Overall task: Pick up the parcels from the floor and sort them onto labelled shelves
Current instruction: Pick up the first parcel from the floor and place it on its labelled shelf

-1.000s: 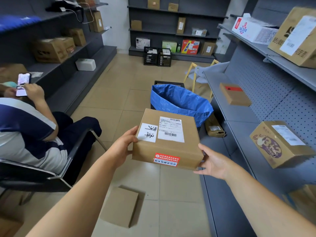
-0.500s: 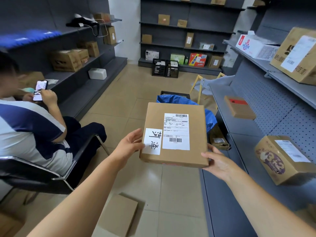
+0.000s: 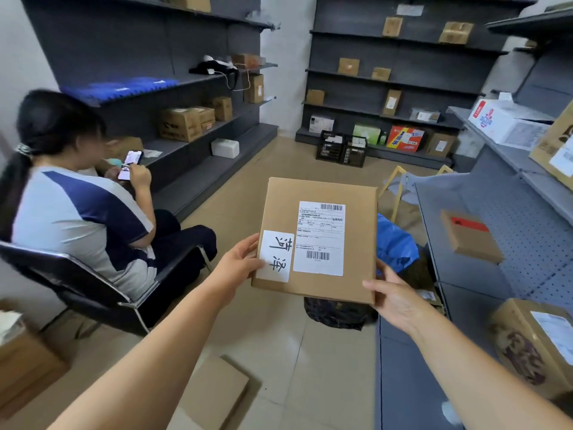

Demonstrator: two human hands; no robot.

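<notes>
I hold a flat brown cardboard parcel [image 3: 322, 193] in front of me with both hands, its top face tilted toward me. It bears a white shipping label with barcodes and a white sticker with handwritten characters. My left hand [image 3: 240, 263] grips its lower left edge by the sticker. My right hand [image 3: 395, 297] grips its lower right corner. A second flat brown parcel [image 3: 214, 392] lies on the tiled floor below, between my forearms. Grey shelves [image 3: 459, 243] run along my right.
A person sits in a black chair [image 3: 93, 283] at my left, looking at a phone. A blue bag [image 3: 395, 243] and a dark bundle [image 3: 336, 315] sit on the floor behind the parcel. Boxes stand on the right shelf [image 3: 471, 237], left and far shelves. Black crates [image 3: 341, 148] stand by the far shelf.
The parcel has been raised and tilted up so its labelled top faces me. My view has lifted and turned left, showing more of the seated person and the far shelves.
</notes>
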